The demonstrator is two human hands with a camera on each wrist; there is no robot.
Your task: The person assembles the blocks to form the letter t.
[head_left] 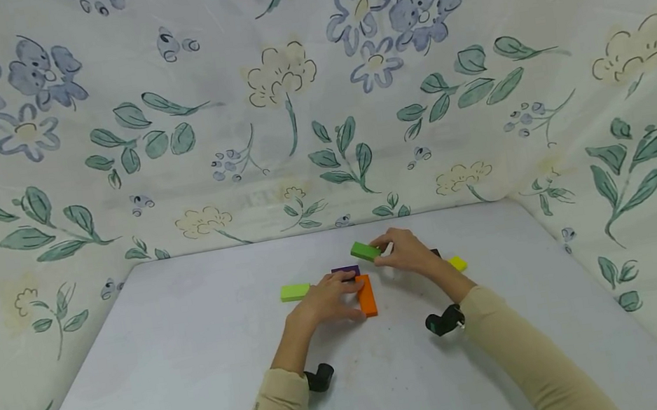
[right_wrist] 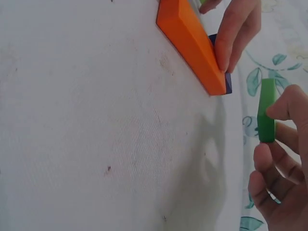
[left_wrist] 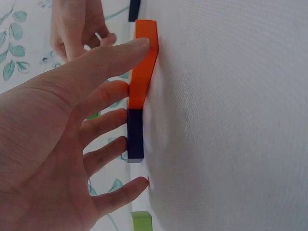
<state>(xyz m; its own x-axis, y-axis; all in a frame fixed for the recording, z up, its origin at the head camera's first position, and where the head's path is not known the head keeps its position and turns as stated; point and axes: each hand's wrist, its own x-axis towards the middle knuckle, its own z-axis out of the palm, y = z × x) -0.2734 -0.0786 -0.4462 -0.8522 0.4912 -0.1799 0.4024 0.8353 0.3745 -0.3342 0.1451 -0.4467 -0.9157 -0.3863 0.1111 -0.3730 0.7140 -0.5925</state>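
Note:
An orange block (head_left: 367, 298) lies on the white table, its far end close to a dark purple block (left_wrist: 135, 134). My left hand (head_left: 331, 297) rests over both. Its thumb (left_wrist: 130, 53) lies at the orange block's near end, and its spread fingers (left_wrist: 108, 125) reach the tops of the orange and purple blocks. Farther back and to the right, my right hand (head_left: 402, 251) pinches one end of a green block (right_wrist: 266, 108) between thumb and fingers. The block is raised and tilted, with its other end pointing left.
A lime green block (head_left: 295, 292) lies left of my left hand. Beyond my right wrist are a yellow block (head_left: 457, 263) and a black block (head_left: 435, 253), partly hidden. Floral cloth (head_left: 297, 167) rises behind the table (head_left: 199, 366).

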